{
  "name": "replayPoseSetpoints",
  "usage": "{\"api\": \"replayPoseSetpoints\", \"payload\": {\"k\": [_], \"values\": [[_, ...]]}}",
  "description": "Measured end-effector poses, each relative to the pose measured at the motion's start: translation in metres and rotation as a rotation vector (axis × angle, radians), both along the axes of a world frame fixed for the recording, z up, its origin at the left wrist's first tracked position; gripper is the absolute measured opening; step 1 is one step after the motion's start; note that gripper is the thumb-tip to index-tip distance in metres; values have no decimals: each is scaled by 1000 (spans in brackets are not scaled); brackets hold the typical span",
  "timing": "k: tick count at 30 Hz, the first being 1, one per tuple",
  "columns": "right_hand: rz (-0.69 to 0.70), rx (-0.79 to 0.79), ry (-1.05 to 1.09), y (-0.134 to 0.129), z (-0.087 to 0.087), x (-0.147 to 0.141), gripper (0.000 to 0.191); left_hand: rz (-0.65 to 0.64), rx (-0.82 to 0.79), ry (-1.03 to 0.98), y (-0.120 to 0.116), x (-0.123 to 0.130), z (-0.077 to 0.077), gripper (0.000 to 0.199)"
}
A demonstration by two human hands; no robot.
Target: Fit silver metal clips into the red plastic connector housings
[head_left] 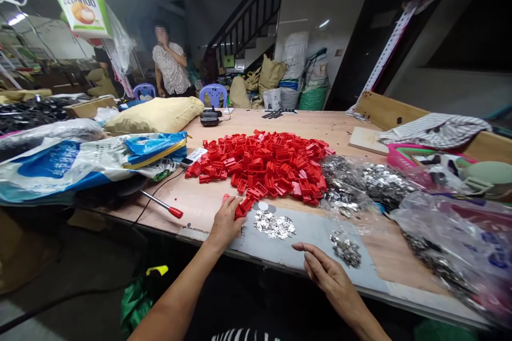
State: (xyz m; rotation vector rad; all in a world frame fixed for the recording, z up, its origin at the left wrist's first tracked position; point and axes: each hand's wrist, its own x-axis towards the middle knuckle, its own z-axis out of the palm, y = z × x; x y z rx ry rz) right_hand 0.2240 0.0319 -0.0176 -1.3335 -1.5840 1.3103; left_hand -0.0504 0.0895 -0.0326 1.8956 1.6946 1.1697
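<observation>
A large heap of small red plastic housings (276, 162) lies in the middle of the table. My left hand (224, 224) is at the heap's near edge, its fingers closed round a few red plastic housings (241, 210). My right hand (326, 272) hovers over the table's front edge, thumb and forefinger pinched together; whatever is between the tips is too small to make out. Between the hands, flat shiny metal pieces (274, 225) are spread on a grey sheet (304, 250). Right of them sits a smaller pile of metal parts (345, 249).
Clear plastic bags of metal parts (348, 178) lie to the right, near a pink basket (400, 157). At left are a blue-and-white sack (80, 168), a red-handled rod (175, 211) and a white device (195, 156) with a cable. A person (172, 66) stands behind the table.
</observation>
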Motion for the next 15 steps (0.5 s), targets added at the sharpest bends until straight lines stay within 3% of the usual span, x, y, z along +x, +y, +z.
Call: {"api": "replayPoseSetpoints", "payload": {"k": [6,12,15], "values": [[-144,61,18,5,1,29,54,0,15,-428,-22,5,17,39],[-239,146,-2,13,3,52,36,-55,-358,-1166,-53,21,32,32],[-182,237,-209,18,8,43,26,-153,-532,-1331,-69,29,35,25]]}}
